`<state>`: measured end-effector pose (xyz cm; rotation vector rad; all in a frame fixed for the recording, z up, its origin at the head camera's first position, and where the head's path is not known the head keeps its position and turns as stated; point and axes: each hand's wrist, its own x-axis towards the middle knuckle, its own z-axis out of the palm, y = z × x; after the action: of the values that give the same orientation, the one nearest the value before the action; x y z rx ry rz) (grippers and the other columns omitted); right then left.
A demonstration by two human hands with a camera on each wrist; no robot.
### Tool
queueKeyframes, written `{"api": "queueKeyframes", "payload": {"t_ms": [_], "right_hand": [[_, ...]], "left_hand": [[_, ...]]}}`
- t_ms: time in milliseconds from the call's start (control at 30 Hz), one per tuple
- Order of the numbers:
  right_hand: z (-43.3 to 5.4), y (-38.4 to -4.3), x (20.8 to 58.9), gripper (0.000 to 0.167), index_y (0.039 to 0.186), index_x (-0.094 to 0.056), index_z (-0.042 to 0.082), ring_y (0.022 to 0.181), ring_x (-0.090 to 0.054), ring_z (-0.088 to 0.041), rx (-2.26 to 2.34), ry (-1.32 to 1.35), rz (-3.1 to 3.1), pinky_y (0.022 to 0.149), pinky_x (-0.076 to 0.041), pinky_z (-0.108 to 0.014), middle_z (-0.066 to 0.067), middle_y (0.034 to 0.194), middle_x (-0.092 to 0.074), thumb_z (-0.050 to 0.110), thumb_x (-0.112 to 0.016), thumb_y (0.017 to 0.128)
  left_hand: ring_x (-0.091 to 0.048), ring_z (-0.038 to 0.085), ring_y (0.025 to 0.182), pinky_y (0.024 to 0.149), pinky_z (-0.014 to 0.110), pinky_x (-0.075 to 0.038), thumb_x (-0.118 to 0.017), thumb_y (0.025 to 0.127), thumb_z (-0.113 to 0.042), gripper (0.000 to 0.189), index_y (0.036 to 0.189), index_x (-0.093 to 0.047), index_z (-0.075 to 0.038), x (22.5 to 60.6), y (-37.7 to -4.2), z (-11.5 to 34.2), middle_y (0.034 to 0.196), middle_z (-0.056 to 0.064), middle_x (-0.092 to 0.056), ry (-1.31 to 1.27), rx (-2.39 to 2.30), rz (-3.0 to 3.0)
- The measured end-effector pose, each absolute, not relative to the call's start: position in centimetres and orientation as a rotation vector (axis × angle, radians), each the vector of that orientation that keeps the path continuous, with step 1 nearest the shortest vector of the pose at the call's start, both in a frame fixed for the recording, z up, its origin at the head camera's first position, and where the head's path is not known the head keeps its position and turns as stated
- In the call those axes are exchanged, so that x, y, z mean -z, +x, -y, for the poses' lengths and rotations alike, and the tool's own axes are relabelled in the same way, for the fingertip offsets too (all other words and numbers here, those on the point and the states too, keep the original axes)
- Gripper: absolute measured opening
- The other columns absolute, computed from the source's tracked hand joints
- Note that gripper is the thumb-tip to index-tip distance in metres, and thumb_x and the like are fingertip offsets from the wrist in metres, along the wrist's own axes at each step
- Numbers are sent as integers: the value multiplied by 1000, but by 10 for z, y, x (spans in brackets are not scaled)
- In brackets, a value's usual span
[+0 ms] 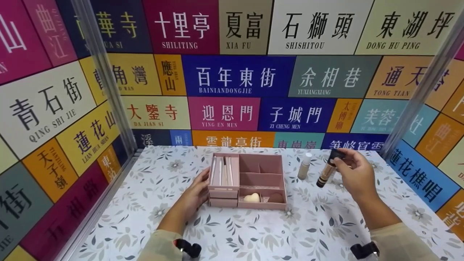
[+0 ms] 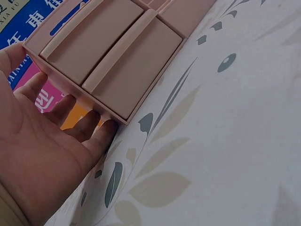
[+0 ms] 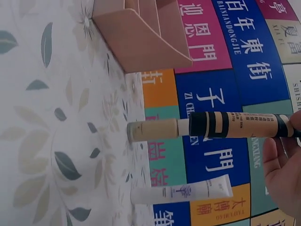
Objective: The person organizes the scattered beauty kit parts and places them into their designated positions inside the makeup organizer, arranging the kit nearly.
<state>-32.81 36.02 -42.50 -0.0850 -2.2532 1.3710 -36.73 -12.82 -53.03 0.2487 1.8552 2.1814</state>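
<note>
A pink desktop organizer (image 1: 262, 206) stands on the table, with two drawers (image 2: 94, 42) at its front left. My left hand (image 1: 197, 192) rests against its left side, fingertips touching the wall, as the left wrist view shows. Pinched by its black cap in my right hand (image 1: 357, 174) is a tan cosmetic tube (image 1: 327, 172) with dark bands, held tilted above the table, right of the organizer. A small beige bottle with a white cap (image 1: 303, 167) stands between them. In the right wrist view a white squeeze tube (image 3: 183, 189) stands near the bottle.
In the organizer's upper left tray lie several thin brushes or sticks (image 1: 225, 170). A cream heart-shaped sponge (image 1: 252, 197) and a brown one (image 1: 276, 198) sit in the front compartments. A leaf-patterned cloth (image 1: 253, 232) covers the table. Sign-covered walls (image 1: 235, 76) enclose the back and sides.
</note>
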Motion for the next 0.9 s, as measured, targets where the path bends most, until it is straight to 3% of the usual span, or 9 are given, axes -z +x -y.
{"api": "queueKeyframes", "payload": {"t_ms": [267,633,900], "right_hand": [[-327,-335,414,43,142,-64,6,100,-69,2,-1432,73,2214,82,-59,-12,9,113,-70,25,-71,104],[-268,-366,399,38,136,-68,3,99,-71,-4,-1654,234,2140,81,-62,-20,-15,121,-74,16,-75,101],[-225,-398,404,36,134,-67,-2,98,-74,-9,-1825,320,2100,83,-65,-26,-14,120,-75,7,-74,100]], "left_hand": [[-35,32,162,133,53,-31,-53,110,-38,67,171,-26,-33,530,-366,127,181,3,-20,279,-2182,-1866],[-35,32,162,133,53,-31,-54,109,-39,66,170,-28,-36,529,-366,128,181,2,-20,243,-2173,-1875],[-35,31,162,133,52,-31,-55,108,-41,65,169,-30,-39,530,-367,129,181,0,-20,241,-2166,-1876]]}}
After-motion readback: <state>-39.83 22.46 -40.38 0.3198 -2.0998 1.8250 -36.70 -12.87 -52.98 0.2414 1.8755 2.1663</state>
